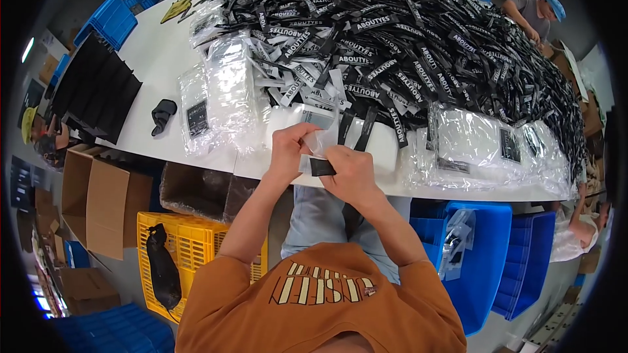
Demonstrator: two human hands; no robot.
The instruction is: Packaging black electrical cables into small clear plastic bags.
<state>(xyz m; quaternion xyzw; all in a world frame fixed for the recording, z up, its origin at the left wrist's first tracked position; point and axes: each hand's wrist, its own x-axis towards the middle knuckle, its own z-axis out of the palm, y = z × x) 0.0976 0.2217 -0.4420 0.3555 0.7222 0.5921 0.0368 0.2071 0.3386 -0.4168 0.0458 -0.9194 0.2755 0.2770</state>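
Note:
Close to the table's near edge my left hand (pixel 288 150) pinches one side of a small clear plastic bag (pixel 319 140). My right hand (pixel 351 171), fingers curled, grips a black strip with a white end (pixel 319 167) and is also against the bag's other side. Whether anything is inside the bag I cannot make out. Under and just beyond my hands lies a white padded pack (pixel 383 147) with dark straps (pixel 367 127) across it. A large heap of black printed strips (pixel 392 52) rises behind it, with several white-backed ones at its near side.
Clear-wrapped white packs (pixel 229 85) lie left of my hands, more wrapped packs (pixel 471 140) to the right. A black cloth bundle (pixel 163 115) and black bins (pixel 98 91) sit farther left. A yellow crate (pixel 147 255), cardboard box (pixel 108 209) and blue bin (pixel 487 255) stand below the table.

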